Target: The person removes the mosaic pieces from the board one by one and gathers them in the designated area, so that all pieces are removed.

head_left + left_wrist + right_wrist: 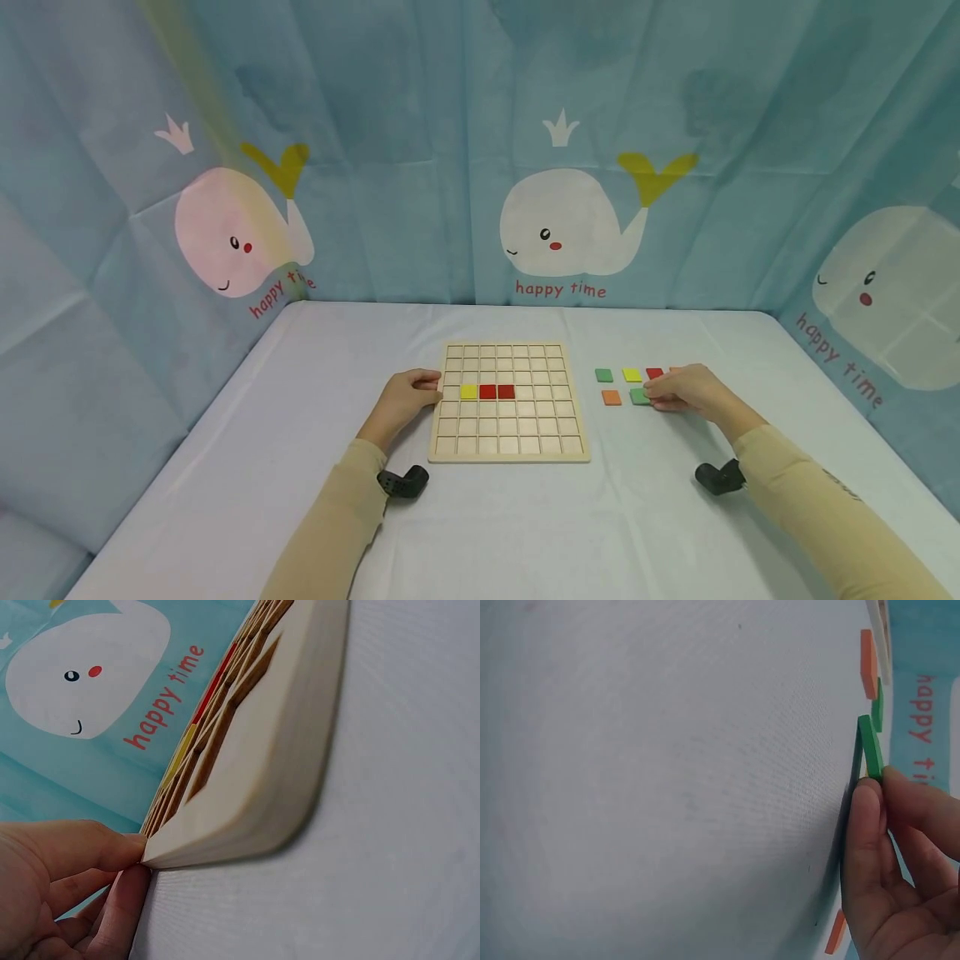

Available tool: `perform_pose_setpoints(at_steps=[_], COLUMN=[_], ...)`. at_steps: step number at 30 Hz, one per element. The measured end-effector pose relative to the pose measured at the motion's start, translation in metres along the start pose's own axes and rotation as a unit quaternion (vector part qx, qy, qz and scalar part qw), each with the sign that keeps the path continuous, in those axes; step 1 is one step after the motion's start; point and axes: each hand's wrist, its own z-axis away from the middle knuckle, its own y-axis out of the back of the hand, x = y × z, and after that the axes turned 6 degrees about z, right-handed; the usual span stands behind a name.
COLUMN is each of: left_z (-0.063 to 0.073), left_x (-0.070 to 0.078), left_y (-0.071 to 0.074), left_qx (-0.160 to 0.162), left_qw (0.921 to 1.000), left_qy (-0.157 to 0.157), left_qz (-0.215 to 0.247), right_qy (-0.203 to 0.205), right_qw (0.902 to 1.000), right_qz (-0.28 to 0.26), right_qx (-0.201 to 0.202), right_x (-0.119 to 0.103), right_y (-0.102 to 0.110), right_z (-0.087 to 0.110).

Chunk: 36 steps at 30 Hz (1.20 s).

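A square wooden grid board [510,457] lies on the table, with a yellow tile [468,392] and two red tiles [497,392] side by side in one row. At its left edge, my left hand [401,406] pinches the rim between thumb and fingers, seen close up in the left wrist view. To the right of the board, my right hand [693,390] pinches a green tile [870,746] by one edge, and the tile's far end sticks out past the fingertips. My fingers partly cover the tile in the head view.
Loose tiles lie around the right hand: a green one [603,376], a yellow one [632,375], a red one [655,372], an orange one [611,398] and another orange one [676,368] partly behind the hand. A blue whale-print curtain [420,225] hangs behind the white table [525,533].
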Motion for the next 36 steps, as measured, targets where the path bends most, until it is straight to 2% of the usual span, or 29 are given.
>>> perform_pose_setpoints(at_steps=[13, 19, 23, 27, 32, 36], left_z=[-0.003, -0.003, -0.003, -0.003, -0.002, -0.001], left_x=[0.001, 0.0, -0.001, -0.002, -0.003, -0.003], left_y=[0.0, -0.001, -0.001, 0.0, 0.001, 0.0], left_qx=[0.002, 0.003, 0.002, 0.0, -0.002, -0.004], left_qw=[1.0, 1.0, 0.9999, 0.9999, 0.9999, 0.9998], left_qy=[-0.007, -0.009, -0.012, -0.008, -0.006, -0.011], left_qz=[0.004, 0.0, -0.003, -0.007, -0.011, -0.013], right_qy=[-0.006, -0.021, -0.016, 0.029, 0.1, 0.118], right_qw=[0.9994, 0.9979, 0.9969, 0.9957, 0.9913, 0.99], right_qz=[0.03, 0.047, 0.057, 0.059, 0.038, 0.033], right_qx=[0.018, 0.038, 0.051, 0.066, 0.077, 0.071], right_x=[-0.003, -0.004, -0.004, -0.009, -0.027, -0.039], right_y=[0.0, 0.0, -0.001, -0.007, -0.033, -0.057], right_z=[0.0, -0.002, 0.001, 0.015, 0.03, 0.032])
